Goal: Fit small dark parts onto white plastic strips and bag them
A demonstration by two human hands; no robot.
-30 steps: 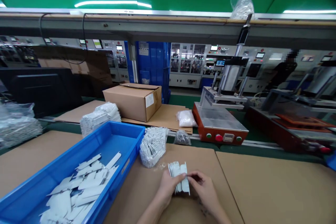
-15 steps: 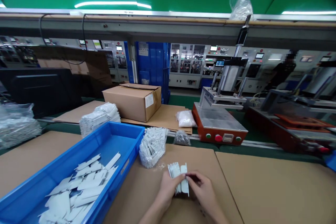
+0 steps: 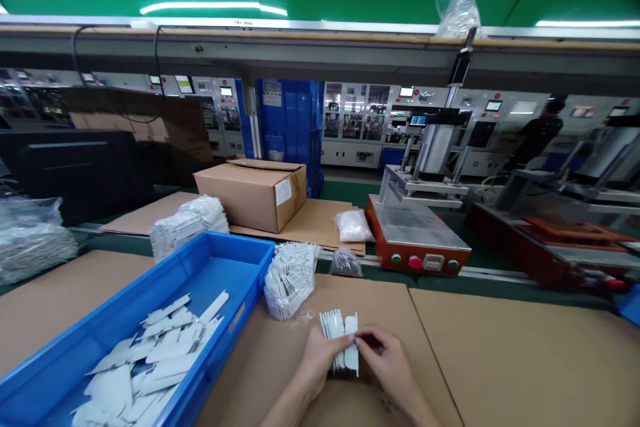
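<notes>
Beyond held pieces (image 3: 337, 329), perhaps bagged hardware (image 3: 346, 263).

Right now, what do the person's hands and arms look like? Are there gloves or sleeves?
The left hand and right hand are both bare, with no gloves and no rings that I can see. The forearms are bare too, as far as they show: no sleeves, watch or bracelet in view.
</notes>
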